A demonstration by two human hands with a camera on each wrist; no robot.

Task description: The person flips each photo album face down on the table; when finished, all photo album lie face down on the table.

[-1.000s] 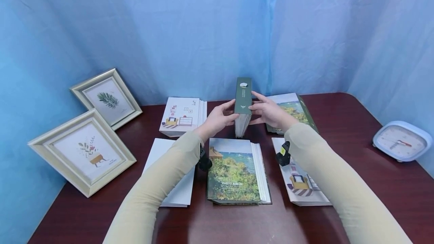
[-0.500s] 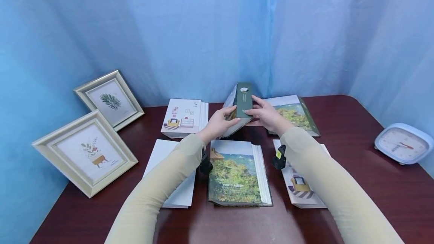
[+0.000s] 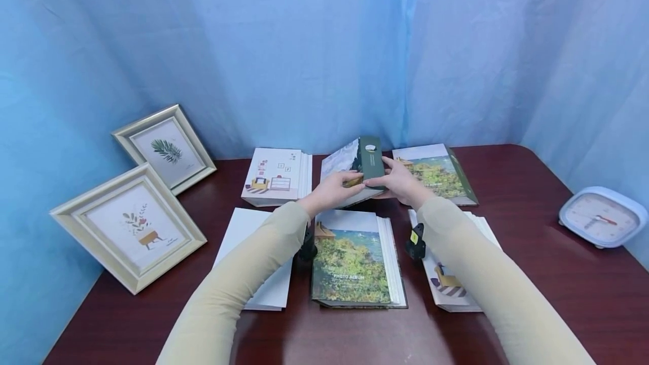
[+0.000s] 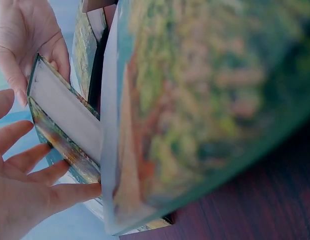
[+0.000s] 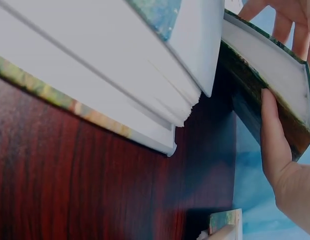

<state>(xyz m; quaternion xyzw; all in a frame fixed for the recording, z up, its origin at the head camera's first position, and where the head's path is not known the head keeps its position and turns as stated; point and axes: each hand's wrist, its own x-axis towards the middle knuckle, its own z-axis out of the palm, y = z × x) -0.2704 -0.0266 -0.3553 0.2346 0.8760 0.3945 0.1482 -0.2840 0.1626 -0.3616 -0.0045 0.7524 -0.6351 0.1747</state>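
Your right hand [image 3: 402, 181] pinches the green-spined photo album [image 3: 374, 159] near its raised spine; your left hand's [image 3: 332, 189] straight fingers touch the front cover — probably to steady that leftward slant. It's tilted between the rear furniture-print album [image 3: 272, 176] and rear landscape album [image 3: 430, 170], spaced likely for handling room. Below is a glossy red-brown table [image 3: 512, 201] — alarm clock [image 3: 603, 217] right, plant-print frames [image 3: 134, 227] left, blue curtain [image 3: 304, 44] behind.

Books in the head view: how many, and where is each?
6: held book between left hand and right hand; back-left book; back-right book; plain white front-left book; front-centre book; front-right book. Sleeves may hide others.
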